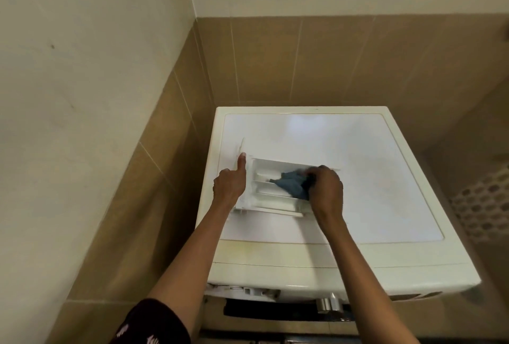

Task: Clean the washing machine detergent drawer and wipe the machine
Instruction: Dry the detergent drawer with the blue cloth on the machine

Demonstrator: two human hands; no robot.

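As right hand [326, 189] grips cloth [290, 185], drawer [261, 175] underneath.

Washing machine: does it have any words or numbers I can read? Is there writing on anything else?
No text here can be read.
washing machine: no print shows on its top.
front panel: too blurred to read.
detergent drawer: no readable marks.
sleeve: white marks, too blurred to tell.

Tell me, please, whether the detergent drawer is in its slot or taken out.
Out: the detergent drawer lies on top of the washing machine, the left hand holding it, the right hand gripping a blue cloth inside it.
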